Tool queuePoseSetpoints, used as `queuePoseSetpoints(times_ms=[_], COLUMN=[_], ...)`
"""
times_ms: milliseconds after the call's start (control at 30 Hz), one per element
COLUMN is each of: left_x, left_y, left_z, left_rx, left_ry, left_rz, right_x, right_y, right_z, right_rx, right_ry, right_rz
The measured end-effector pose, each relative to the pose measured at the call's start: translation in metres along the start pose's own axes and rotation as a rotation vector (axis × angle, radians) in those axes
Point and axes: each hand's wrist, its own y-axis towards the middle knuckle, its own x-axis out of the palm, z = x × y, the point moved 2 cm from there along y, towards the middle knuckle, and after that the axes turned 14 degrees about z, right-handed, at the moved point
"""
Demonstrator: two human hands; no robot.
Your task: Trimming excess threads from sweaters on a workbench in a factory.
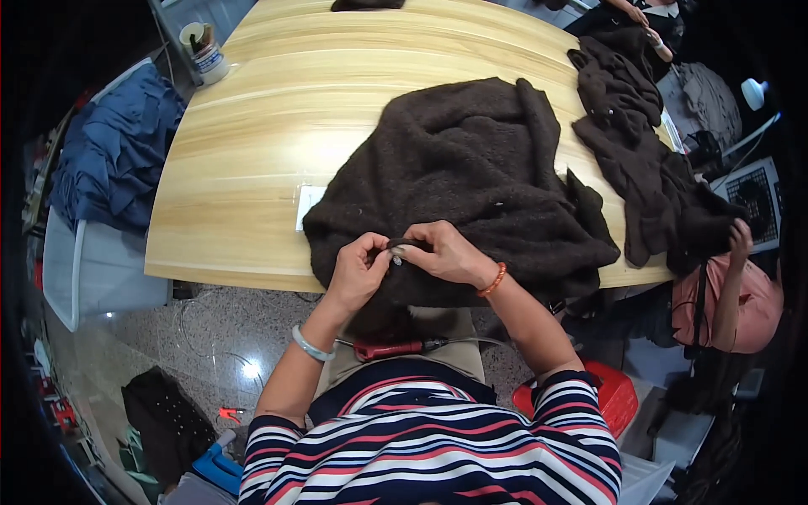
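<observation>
Head view: brown cloth (471,160) spreads beyond pinching left hand (357,273) and right hand (450,252)

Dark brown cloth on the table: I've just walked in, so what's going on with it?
A person in a striped top pinches the dark brown cloth near its front edge, left hand and right hand close together at a shiny bit too small to identify. The cloth lies bunched on the wooden table. To the right, a co-worker's hand is at another dark brown piece.
</observation>
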Motion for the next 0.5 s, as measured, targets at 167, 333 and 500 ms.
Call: queuePoseSetpoints(times_ms=[167, 333, 500], left_x=[-0.015, -0.025, 0.028], left_y=[-0.004, -0.009, -0.023], left_z=[0.009, 0.048, 0.080], left_rx=[0.042, 0.517, 0.811], left_ry=[0.166, 0.623, 0.693], left_rz=[0.065, 0.247, -0.079], right_x=[0.001, -0.018, -0.011], right_y=[-0.015, -0.044, -0.048], right_z=[-0.008, -0.006, -0.012], right_rx=[-0.180, -0.239, -0.372], right_ry=[-0.276, -0.342, -0.249], right_rz=[0.208, 0.319, 0.367])
